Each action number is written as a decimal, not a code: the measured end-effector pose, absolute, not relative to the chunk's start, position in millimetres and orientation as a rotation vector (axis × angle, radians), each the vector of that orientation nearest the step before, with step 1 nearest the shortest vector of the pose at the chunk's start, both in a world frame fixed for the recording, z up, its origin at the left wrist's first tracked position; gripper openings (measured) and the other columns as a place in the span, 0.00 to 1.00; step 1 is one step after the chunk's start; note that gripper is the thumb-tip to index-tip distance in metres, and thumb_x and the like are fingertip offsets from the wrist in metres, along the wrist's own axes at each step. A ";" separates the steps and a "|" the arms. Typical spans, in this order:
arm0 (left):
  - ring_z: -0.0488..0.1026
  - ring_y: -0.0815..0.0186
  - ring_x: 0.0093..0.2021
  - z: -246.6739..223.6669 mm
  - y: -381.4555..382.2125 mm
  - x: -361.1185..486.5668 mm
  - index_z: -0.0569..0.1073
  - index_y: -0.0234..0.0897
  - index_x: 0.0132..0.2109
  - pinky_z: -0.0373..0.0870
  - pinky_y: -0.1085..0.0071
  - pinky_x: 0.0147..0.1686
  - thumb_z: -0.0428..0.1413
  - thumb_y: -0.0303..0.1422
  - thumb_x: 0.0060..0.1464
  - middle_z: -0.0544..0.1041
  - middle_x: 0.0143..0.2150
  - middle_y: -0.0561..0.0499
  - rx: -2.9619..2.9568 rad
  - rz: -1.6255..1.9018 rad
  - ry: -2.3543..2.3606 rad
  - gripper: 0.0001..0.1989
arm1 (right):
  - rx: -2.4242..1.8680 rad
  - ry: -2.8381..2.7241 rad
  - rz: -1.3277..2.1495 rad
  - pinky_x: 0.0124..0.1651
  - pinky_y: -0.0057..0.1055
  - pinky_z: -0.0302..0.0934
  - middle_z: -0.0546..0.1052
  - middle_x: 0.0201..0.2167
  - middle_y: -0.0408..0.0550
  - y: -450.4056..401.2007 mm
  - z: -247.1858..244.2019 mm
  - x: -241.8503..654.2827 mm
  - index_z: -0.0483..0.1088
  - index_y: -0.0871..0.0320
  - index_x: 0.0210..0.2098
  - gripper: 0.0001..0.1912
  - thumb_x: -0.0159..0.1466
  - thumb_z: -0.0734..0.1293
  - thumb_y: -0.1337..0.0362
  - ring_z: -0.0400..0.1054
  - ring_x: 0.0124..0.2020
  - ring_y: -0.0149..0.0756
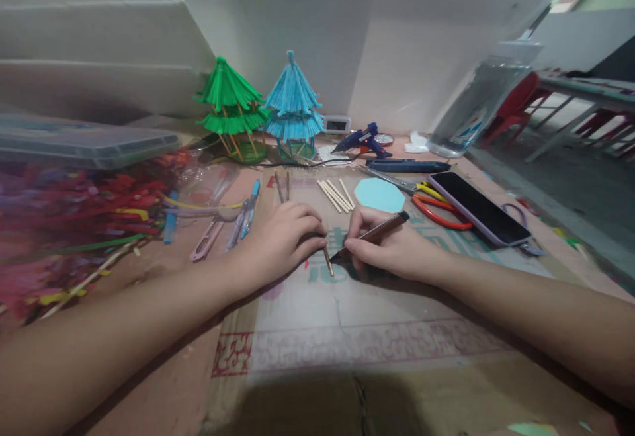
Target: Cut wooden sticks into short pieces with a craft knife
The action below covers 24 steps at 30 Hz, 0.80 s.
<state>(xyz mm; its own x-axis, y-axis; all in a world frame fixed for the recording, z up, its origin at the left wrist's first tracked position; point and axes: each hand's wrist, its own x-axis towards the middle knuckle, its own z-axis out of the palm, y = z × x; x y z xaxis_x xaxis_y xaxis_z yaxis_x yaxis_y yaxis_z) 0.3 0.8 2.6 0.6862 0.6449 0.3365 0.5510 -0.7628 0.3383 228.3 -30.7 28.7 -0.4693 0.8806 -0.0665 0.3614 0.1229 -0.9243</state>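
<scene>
My left hand (292, 237) is closed, pressing a thin wooden stick (329, 264) onto the printed board; the stick looks mostly brown, with a paler lower end. In my right hand (377, 244) is a brown marker (381, 227), its dark tip touching or nearly touching the stick. Beyond my hands lie several pale wooden sticks (333, 196) and a light blue octagonal piece (380, 195). Two brown sticks (288, 186) rest just past my left knuckles.
A green two-tiered model (233, 95) and a blue one (294, 102) stand at the back beside a glue gun (364, 139). Scissors (439, 208) and a phone (479, 208) lie right. Pens (251, 208) and blurred red pipe cleaners (99, 218) are left. A clear jar (481, 105) stands back right.
</scene>
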 end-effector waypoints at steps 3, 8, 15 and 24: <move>0.73 0.56 0.51 1.1 1.7 0.1 0.79 0.37 0.45 0.69 0.59 0.52 0.58 0.36 0.66 0.78 0.49 0.45 2.692 0.658 0.963 0.08 | -1.181 -1.908 1.333 0.24 0.24 0.58 0.73 0.18 0.37 -30.7 29.0 229.3 0.61 0.55 0.32 0.09 0.62 0.68 0.63 0.67 0.20 0.29; 0.72 0.56 0.51 -1.4 3.2 -0.7 0.79 0.36 0.46 0.69 0.58 0.52 0.57 0.37 0.66 0.78 0.49 0.45 2.708 0.667 0.946 0.10 | -1.082 -1.978 1.404 0.23 0.24 0.58 0.74 0.19 0.39 -30.1 26.4 233.9 0.61 0.55 0.31 0.10 0.62 0.69 0.62 0.66 0.20 0.29; 0.72 0.56 0.51 -1.4 2.9 -0.4 0.79 0.35 0.45 0.69 0.58 0.51 0.58 0.37 0.65 0.78 0.48 0.45 2.708 0.682 0.941 0.10 | -1.136 -1.914 1.312 0.23 0.24 0.58 0.74 0.19 0.39 -30.6 26.1 229.9 0.62 0.55 0.32 0.09 0.63 0.68 0.62 0.67 0.20 0.29; 0.73 0.56 0.51 -0.3 1.8 -0.5 0.79 0.36 0.45 0.69 0.59 0.52 0.58 0.37 0.66 0.78 0.49 0.45 2.711 0.672 0.947 0.09 | -1.081 -1.959 1.428 0.24 0.24 0.58 0.74 0.19 0.39 -30.6 27.3 232.4 0.62 0.55 0.31 0.11 0.61 0.70 0.62 0.66 0.20 0.28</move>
<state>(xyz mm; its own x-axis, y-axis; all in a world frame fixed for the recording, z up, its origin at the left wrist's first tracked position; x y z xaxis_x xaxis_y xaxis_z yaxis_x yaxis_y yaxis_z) -0.5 1.8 -0.3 0.6930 0.6283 0.3536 0.5411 -0.7774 0.3208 232.4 -30.6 27.3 -0.5712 0.8180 -0.0674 0.3145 0.1423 -0.9385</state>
